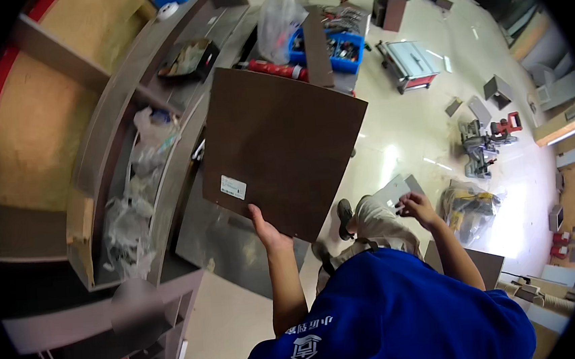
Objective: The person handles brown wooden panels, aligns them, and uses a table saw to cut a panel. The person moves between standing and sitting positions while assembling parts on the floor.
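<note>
While gripped, brown panel [285, 146] perhaps upright.

Single head-worn fisheye view, looking steeply down from above, close over the person's arms, floor beyond

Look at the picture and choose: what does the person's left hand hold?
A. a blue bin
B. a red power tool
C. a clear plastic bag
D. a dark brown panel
D: the left hand grips the lower edge of the dark brown panel; the right hand is apart from it.
</note>
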`<state>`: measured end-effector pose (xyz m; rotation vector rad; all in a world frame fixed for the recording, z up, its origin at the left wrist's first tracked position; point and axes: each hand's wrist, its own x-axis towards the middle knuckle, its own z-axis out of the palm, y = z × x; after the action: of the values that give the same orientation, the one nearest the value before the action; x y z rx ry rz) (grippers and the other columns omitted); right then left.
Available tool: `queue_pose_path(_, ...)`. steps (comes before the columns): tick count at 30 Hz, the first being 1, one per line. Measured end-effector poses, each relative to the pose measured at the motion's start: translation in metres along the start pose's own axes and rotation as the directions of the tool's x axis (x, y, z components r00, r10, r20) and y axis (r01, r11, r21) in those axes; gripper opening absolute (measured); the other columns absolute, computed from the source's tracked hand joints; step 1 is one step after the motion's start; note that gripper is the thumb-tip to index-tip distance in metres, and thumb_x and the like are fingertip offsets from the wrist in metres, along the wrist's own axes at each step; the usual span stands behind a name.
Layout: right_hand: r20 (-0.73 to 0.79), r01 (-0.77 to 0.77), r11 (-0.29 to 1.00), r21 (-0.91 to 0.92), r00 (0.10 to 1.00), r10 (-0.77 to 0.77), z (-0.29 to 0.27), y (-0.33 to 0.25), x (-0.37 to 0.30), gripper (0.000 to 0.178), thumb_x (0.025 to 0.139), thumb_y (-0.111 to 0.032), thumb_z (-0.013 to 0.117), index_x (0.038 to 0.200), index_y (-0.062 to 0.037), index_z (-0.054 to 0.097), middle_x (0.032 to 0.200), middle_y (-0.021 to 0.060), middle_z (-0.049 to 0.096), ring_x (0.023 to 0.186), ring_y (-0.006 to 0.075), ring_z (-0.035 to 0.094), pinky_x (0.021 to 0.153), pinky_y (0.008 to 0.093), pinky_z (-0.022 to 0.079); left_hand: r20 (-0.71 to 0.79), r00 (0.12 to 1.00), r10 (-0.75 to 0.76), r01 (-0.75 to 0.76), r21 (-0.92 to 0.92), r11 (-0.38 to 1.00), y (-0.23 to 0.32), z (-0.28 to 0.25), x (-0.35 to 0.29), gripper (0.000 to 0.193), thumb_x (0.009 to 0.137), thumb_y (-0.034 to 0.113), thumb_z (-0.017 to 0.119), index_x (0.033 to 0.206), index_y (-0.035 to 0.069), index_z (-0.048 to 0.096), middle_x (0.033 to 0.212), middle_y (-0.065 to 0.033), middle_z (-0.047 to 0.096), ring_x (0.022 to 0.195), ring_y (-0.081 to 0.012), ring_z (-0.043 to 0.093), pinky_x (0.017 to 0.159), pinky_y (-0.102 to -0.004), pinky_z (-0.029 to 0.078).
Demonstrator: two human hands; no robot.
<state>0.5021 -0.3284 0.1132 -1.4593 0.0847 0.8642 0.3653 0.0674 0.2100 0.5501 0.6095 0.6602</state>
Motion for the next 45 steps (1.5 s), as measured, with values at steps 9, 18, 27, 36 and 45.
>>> queue_pose_path(9, -0.567, -0.55, 0.808, 0.213, 0.604, 0.56, -0.2, 0.154, 0.033, 0.025, 0.09, -0.018, 0.053, 0.112, -0.0059, 0.054, 0.102, 0.0113, 0.067, 0.084, 0.027, 0.068, 0.072, 0.0409, 0.053, 0.159, 0.976, -0.151, 0.128, 0.144, 0.981, -0.098, 0.125, 0.077, 0.062, 0.097, 0.048, 0.045, 0.139, 0.002, 0.042, 0.139, -0.0112, 0.048, 0.122, -0.0308, 0.049, 0.101, -0.0436, 0.042)
queue_pose_path(18, -0.581, -0.509, 0.848, -0.148, 0.738, 0.342, -0.422, 0.038, 0.196, 0.019, 0.086, -0.019, 0.058, 0.085, -0.0013, 0.066, 0.066, 0.0071, 0.065, 0.054, 0.0146, 0.059, 0.049, 0.0299, 0.047, 0.135, 0.972, -0.194, 0.12, 0.423, 0.898, -0.301, 0.406, 0.245, 0.059, 0.098, 0.041, 0.047, 0.144, 0.005, 0.034, 0.139, -0.0129, 0.046, 0.122, -0.0301, 0.048, 0.1, -0.0446, 0.042)
queue_pose_path(27, 0.014, 0.071, 0.851, 0.521, 0.996, -0.091, -0.594, -0.444, 0.389, 0.049, 0.092, -0.033, 0.062, 0.129, -0.0031, 0.05, 0.121, 0.0122, 0.061, 0.105, 0.0208, 0.062, 0.092, 0.0365, 0.049, 0.432, 0.797, -0.423, 0.101, 0.595, 0.797, -0.536, 0.619, 0.354, 0.043, 0.099, 0.028, 0.051, 0.128, -0.003, 0.049, 0.117, -0.0119, 0.061, 0.102, -0.0237, 0.061, 0.087, -0.0375, 0.051)
queue_pose_path(36, -0.432, 0.163, 0.9, 0.405, 0.902, 0.031, -0.84, -0.546, 0.485, 0.05, 0.083, -0.013, 0.068, 0.128, -0.0004, 0.052, 0.117, 0.0141, 0.063, 0.102, 0.0254, 0.065, 0.09, 0.0409, 0.053, 0.364, 0.471, -0.804, 0.297, 0.792, 0.533, -0.839, 0.906, 0.451, 0.043, 0.095, 0.022, 0.057, 0.128, -0.004, 0.049, 0.116, -0.0109, 0.06, 0.102, -0.0189, 0.059, 0.087, -0.032, 0.047)
queue_pose_path(45, -0.822, 0.349, 0.91, 0.225, 0.569, -0.015, -1.124, -0.56, 0.604, 0.02, 0.078, -0.004, 0.066, 0.096, 0.0055, 0.067, 0.087, 0.0098, 0.069, 0.075, 0.0162, 0.064, 0.069, 0.0303, 0.052, 0.586, 0.516, -0.625, -0.178, 0.787, 0.59, -1.073, 1.208, 0.56, 0.039, 0.098, 0.025, 0.054, 0.129, 0.003, 0.047, 0.126, -0.0135, 0.059, 0.113, -0.0231, 0.06, 0.092, -0.0337, 0.048)
